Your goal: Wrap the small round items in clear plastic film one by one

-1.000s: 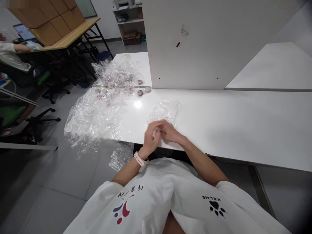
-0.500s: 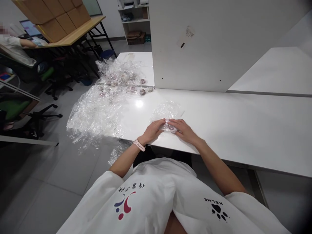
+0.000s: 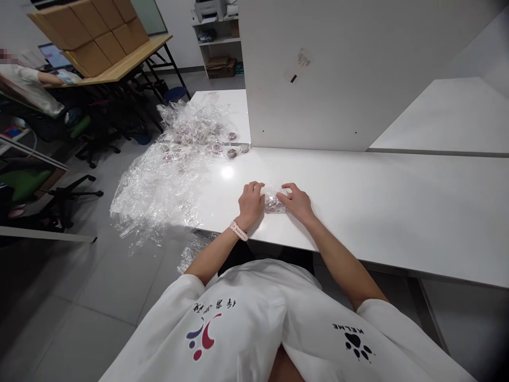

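On the white table (image 3: 358,199) in front of me lies a small bundle of clear plastic film (image 3: 274,203), with something reddish-brown showing faintly inside. My left hand (image 3: 251,204) grips its left side with bent fingers, a pink band around the wrist. On the other side my right hand (image 3: 298,202) presses the bundle's right end, thumb on top and fingers curled at the far edge. What exactly is inside the film is too small and covered to tell.
A large heap of crumpled clear film (image 3: 159,180) with several reddish-brown round pieces spills over the table's left edge. Two loose round pieces (image 3: 231,153) lie beside it. A white upright panel (image 3: 310,79) stands behind. Cardboard boxes (image 3: 95,40) and a seated person are at the far left.
The film that spread out beyond my hands is now gathered into a compact bundle. My hands have shifted to its two sides, fingers pointing further away from me.
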`<state>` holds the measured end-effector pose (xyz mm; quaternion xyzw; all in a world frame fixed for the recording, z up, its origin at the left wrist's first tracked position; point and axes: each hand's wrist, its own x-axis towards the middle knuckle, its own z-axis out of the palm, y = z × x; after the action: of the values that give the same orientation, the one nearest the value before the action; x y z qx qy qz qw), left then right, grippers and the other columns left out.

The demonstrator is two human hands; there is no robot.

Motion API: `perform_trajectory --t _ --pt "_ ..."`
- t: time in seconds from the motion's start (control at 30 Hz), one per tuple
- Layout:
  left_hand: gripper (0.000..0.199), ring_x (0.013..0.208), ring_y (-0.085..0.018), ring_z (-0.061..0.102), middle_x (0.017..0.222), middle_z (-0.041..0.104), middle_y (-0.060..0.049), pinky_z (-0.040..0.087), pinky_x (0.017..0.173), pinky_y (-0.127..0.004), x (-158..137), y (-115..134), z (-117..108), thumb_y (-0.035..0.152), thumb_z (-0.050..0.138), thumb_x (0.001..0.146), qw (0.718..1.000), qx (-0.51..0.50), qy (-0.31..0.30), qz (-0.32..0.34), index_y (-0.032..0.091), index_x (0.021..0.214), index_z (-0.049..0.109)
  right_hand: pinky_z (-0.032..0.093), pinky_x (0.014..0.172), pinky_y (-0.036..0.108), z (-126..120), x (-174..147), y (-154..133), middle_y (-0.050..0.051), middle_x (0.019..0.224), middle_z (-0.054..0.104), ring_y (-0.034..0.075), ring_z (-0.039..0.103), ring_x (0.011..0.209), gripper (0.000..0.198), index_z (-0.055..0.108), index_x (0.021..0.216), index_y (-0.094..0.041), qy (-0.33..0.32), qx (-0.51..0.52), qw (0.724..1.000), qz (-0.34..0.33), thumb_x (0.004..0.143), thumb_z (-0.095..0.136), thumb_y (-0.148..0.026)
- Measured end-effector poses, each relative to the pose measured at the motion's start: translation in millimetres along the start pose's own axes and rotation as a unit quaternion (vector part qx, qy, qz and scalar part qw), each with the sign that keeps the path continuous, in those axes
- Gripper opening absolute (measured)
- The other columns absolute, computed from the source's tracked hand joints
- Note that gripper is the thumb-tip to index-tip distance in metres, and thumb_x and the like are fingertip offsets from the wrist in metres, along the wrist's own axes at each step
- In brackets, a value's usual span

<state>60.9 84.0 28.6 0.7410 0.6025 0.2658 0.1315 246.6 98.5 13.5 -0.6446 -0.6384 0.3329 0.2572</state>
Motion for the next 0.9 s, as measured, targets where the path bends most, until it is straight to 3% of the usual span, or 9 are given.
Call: perform_trajectory --t 0.1,0.17,0.27,0.4,0.53,0.6,0.67,0.77,0.9 --pt "0.042 0.130 -0.029 0.047 0.136 0.056 -0.012 0.037 0.108 -0.047 -16 0 -1 0.013 0.045 0.088 0.988 0.061 -0.023 0.142 0.020 0.129 0.054 0.035 0.061 0.028 2 7 -1 -0.006 0.057 0.056 0.015 0.053 0.059 0.035 0.058 0.112 -0.025 0.004 -0.025 1.000 0.010 0.086 0.055 -0.048" --pt "0.049 0.134 -0.028 0.045 0.140 0.056 -0.010 0.028 0.115 -0.050 -22 -7 0 0.011 0.044 0.087 0.978 0.081 -0.067 0.179 0.021 0.134 0.052 0.035 0.061 0.028 2 7 0 -0.006 0.057 0.056 0.016 0.053 0.058 0.035 0.059 0.112 -0.025 0.000 -0.030 1.000 0.006 0.087 0.054 -0.049" --pt "0.044 0.128 -0.025 0.052 0.135 0.061 -0.009 0.034 0.109 -0.048 -20 -18 6 0.012 0.039 0.092 0.982 0.077 -0.088 0.147 0.022 0.132 0.053 0.039 0.064 0.029 -2 -2 3 -0.002 0.069 0.063 0.017 0.057 0.065 0.044 0.058 0.122 -0.026 -0.023 -0.025 0.999 -0.042 0.091 0.047 -0.055" --pt "0.027 0.100 -0.024 0.063 0.106 0.071 -0.008 0.046 0.085 -0.038 -1 -22 4 0.022 0.044 0.096 0.991 0.020 -0.109 0.071 0.021 0.115 0.063 0.044 0.075 0.032 -13 -19 9 0.006 0.111 0.068 0.023 0.062 0.094 0.059 0.058 0.128 -0.027 -0.056 -0.028 0.987 -0.146 0.084 0.056 -0.065" --pt "0.030 0.069 -0.019 0.059 0.077 0.066 -0.004 0.042 0.062 -0.029 19 -15 -3 0.040 0.045 0.098 0.978 -0.091 -0.188 0.006 0.019 0.091 0.065 0.039 0.063 0.031 -23 -14 6 0.004 0.074 0.064 0.018 0.056 0.068 0.057 0.064 0.080 -0.022 -0.057 -0.099 0.992 -0.058 0.087 0.043 -0.075" --pt "0.026 0.069 -0.020 0.059 0.073 0.064 -0.004 0.042 0.061 -0.030 25 -11 -1 0.040 0.051 0.096 0.978 -0.082 -0.189 -0.030 0.019 0.088 0.064 0.039 0.062 0.032 -22 -6 4 0.006 0.072 0.061 0.020 0.055 0.068 0.060 0.061 0.071 -0.021 -0.042 -0.142 0.989 -0.021 0.086 0.043 -0.077" --pt "0.015 0.085 -0.024 0.060 0.085 0.066 -0.007 0.046 0.071 -0.034 26 -6 6 0.033 0.058 0.092 0.992 -0.013 -0.123 -0.032 0.020 0.096 0.063 0.044 0.072 0.037 -16 -2 2 0.011 0.094 0.066 0.027 0.059 0.087 0.054 0.066 0.084 -0.021 0.037 -0.165 0.985 -0.038 0.088 0.047 -0.071" --pt "0.016 0.109 -0.030 0.054 0.109 0.064 -0.012 0.045 0.089 -0.045 20 -3 18 0.025 0.057 0.092 0.997 0.077 -0.022 0.010 0.020 0.107 0.062 0.042 0.096 0.047 -1 -11 3 0.014 0.137 0.054 0.034 0.046 0.126 0.048 0.062 0.123 -0.023 0.145 -0.177 0.959 -0.165 0.095 0.044 -0.056" --pt "0.022 0.112 -0.030 0.052 0.117 0.062 -0.013 0.045 0.093 -0.047 6 -8 18 0.028 0.047 0.098 0.999 0.030 -0.013 -0.014 0.019 0.114 0.059 0.037 0.106 0.052 15 -32 10 0.005 0.154 0.041 0.034 0.033 0.140 0.052 0.049 0.143 -0.034 0.038 -0.217 0.928 -0.300 0.095 0.049 -0.052"
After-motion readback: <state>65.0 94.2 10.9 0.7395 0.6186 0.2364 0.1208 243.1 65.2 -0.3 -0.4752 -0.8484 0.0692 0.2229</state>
